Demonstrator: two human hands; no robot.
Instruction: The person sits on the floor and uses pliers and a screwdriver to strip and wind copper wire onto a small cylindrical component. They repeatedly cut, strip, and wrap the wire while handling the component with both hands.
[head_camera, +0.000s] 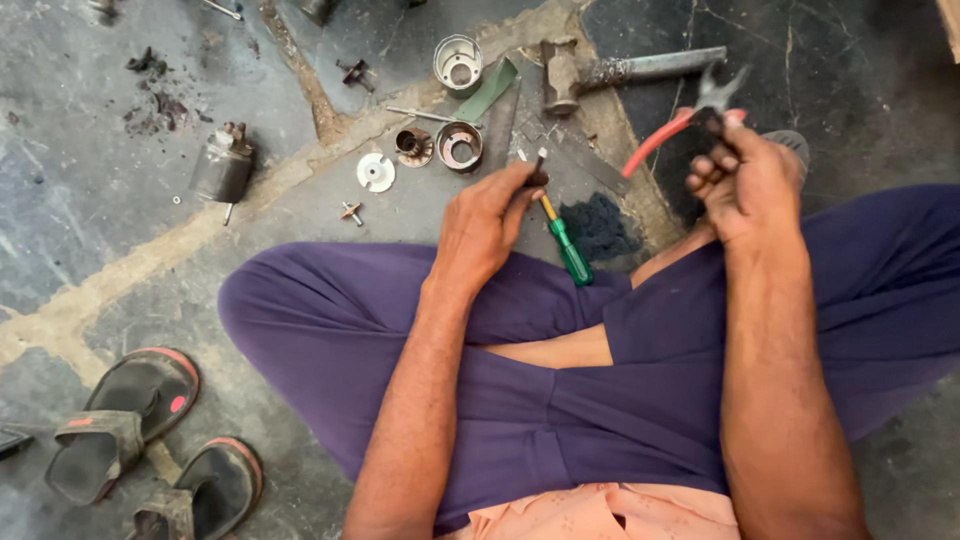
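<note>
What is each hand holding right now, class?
Left hand: closed on a small dark metal piece.
Right hand: closed on red-handled steel pliers.

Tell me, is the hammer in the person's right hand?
No, the right hand grips red-handled pliers; the hammer lies on the floor.

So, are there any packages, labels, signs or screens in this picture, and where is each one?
None in view: no package, label, sign or screen. On the stone floor lie only metal parts, a hammer and a green screwdriver. The right hand holds red-handled pliers; the left hand pinches a small dark part.
</note>
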